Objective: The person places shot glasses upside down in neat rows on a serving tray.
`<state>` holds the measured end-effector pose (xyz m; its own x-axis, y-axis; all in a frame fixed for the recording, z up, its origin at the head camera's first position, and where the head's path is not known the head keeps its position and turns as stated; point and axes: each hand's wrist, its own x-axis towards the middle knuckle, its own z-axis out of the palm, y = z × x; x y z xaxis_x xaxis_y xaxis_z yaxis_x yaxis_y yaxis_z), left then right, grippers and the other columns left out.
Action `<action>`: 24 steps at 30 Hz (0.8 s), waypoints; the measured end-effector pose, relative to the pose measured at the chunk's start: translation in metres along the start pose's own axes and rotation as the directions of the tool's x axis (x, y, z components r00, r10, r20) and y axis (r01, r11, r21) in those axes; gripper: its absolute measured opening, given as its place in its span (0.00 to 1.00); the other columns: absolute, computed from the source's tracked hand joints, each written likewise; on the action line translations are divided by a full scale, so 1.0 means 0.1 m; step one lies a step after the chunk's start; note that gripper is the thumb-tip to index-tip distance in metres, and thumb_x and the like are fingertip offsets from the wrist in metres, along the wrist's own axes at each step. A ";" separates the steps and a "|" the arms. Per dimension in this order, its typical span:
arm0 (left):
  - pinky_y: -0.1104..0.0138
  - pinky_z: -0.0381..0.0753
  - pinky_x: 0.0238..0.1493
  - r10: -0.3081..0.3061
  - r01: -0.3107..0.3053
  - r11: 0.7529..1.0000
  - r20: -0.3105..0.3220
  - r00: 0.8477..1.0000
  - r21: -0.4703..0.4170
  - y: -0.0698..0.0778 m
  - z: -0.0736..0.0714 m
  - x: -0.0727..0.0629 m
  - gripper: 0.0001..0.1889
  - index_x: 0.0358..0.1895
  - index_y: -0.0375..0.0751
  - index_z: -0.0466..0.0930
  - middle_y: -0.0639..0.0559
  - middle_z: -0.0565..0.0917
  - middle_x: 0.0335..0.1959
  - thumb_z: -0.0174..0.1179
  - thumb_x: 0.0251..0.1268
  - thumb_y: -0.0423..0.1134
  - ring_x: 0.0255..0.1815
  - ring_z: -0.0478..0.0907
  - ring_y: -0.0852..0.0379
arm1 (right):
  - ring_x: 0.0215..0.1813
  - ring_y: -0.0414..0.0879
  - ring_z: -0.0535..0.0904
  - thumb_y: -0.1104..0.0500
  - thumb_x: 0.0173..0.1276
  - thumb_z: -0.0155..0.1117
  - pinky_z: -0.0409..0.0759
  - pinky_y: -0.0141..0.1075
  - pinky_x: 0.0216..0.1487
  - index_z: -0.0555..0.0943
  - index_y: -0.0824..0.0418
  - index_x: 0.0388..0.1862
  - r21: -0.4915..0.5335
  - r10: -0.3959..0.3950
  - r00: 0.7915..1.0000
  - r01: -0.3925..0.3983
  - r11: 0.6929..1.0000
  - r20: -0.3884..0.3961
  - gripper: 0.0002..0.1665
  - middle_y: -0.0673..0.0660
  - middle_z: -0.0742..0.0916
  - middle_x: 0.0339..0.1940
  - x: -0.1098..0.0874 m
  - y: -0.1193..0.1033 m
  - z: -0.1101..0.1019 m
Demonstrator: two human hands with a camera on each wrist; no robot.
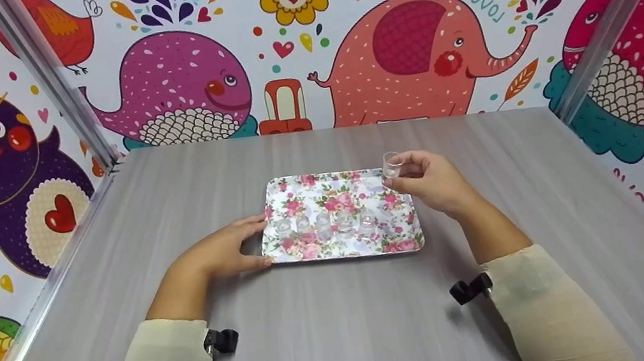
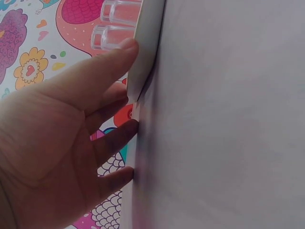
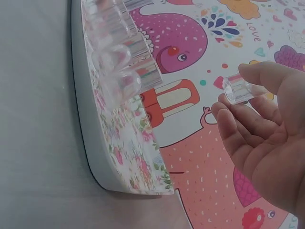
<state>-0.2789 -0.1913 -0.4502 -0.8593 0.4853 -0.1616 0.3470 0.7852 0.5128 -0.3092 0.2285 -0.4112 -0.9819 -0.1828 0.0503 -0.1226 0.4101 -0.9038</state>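
A white tray with pink flowers [image 1: 339, 185] lies on the table, bearing a row of several small clear shot glasses [image 1: 323, 227]. At its left edge is my left hand [image 1: 223, 251]; the thumb touches the tray's rim [image 2: 148, 43], and the other fingers extend with their tips at the tabletop. My right hand [image 1: 434, 187] pinches another small clear shot glass [image 3: 236, 89] between thumb and fingers. In the head view this glass overlaps the tray's far right corner; the right wrist view shows it apart from the row [image 3: 121, 88].
The grey wood-grain table [image 1: 345, 325] spreads around the tray. Behind it and at both sides stand printed walls with cartoon animals [image 1: 406, 57], with metal posts [image 1: 58, 86] at the corners. A black wrist camera [image 1: 221, 340] is strapped at each sleeve.
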 end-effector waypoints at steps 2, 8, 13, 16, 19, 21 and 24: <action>0.42 0.56 0.89 0.001 -0.001 1.000 -0.001 1.000 -0.001 0.00 0.00 0.00 0.44 0.83 0.40 0.65 0.48 0.61 0.88 0.73 0.70 0.53 0.90 0.55 0.39 | 0.53 0.49 0.89 0.50 0.69 0.79 0.90 0.35 0.55 0.85 0.53 0.61 -0.007 0.005 1.000 -0.005 1.000 0.004 0.23 0.56 0.93 0.51 0.00 -0.01 0.01; 0.43 0.55 0.89 -0.001 0.001 1.000 -0.005 1.000 -0.011 -0.02 0.00 -0.01 0.44 0.83 0.40 0.66 0.50 0.61 0.88 0.73 0.69 0.53 0.90 0.54 0.40 | 0.51 0.50 0.85 0.48 0.70 0.78 0.90 0.37 0.52 0.86 0.53 0.63 -0.018 -0.021 1.000 0.021 1.000 0.005 0.25 0.56 0.89 0.49 -0.01 -0.02 0.01; 0.42 0.55 0.89 0.008 -0.008 1.000 -0.013 1.000 -0.004 -0.02 0.00 -0.01 0.44 0.82 0.39 0.66 0.48 0.62 0.88 0.73 0.69 0.53 0.89 0.55 0.39 | 0.45 0.51 0.79 0.46 0.70 0.78 0.86 0.34 0.43 0.88 0.51 0.62 -0.020 -0.094 0.996 0.094 0.995 -0.003 0.24 0.56 0.87 0.45 -0.03 -0.03 0.02; 0.42 0.55 0.89 -0.002 0.002 1.000 -0.009 1.000 -0.002 -0.02 0.00 -0.01 0.44 0.83 0.40 0.65 0.49 0.61 0.88 0.73 0.69 0.53 0.90 0.54 0.39 | 0.43 0.50 0.79 0.45 0.68 0.79 0.85 0.32 0.40 0.89 0.50 0.61 -0.016 -0.127 0.992 0.127 0.992 -0.022 0.25 0.55 0.87 0.44 -0.04 -0.03 0.03; 0.42 0.55 0.89 -0.016 0.016 1.000 -0.003 1.000 -0.002 -0.01 0.00 -0.01 0.45 0.83 0.41 0.65 0.49 0.60 0.88 0.73 0.69 0.54 0.90 0.54 0.40 | 0.40 0.49 0.79 0.46 0.66 0.82 0.84 0.30 0.38 0.89 0.53 0.58 0.018 -0.158 0.986 0.159 0.987 -0.049 0.24 0.55 0.86 0.41 -0.04 -0.03 0.04; 0.42 0.55 0.89 -0.017 0.017 1.000 -0.001 1.000 -0.001 0.00 0.00 -0.01 0.45 0.83 0.41 0.65 0.49 0.60 0.88 0.73 0.69 0.54 0.90 0.54 0.40 | 0.38 0.47 0.78 0.48 0.64 0.83 0.82 0.29 0.36 0.89 0.55 0.55 0.038 -0.174 0.982 0.177 0.984 -0.067 0.24 0.55 0.85 0.39 -0.05 -0.03 0.05; 0.43 0.55 0.89 -0.015 0.015 1.000 -0.002 1.000 -0.001 0.00 0.00 0.00 0.44 0.83 0.41 0.65 0.48 0.61 0.88 0.73 0.69 0.54 0.90 0.55 0.40 | 0.36 0.46 0.75 0.50 0.64 0.84 0.78 0.28 0.33 0.88 0.58 0.52 0.056 -0.192 0.977 0.198 0.979 -0.091 0.22 0.55 0.82 0.35 -0.06 -0.02 0.07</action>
<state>-0.2787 -0.1917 -0.4497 -0.8654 0.4723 -0.1673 0.3334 0.7921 0.5113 -0.3025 0.2226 -0.4129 -0.9489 -0.1766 0.2616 -0.3063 0.3150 -0.8983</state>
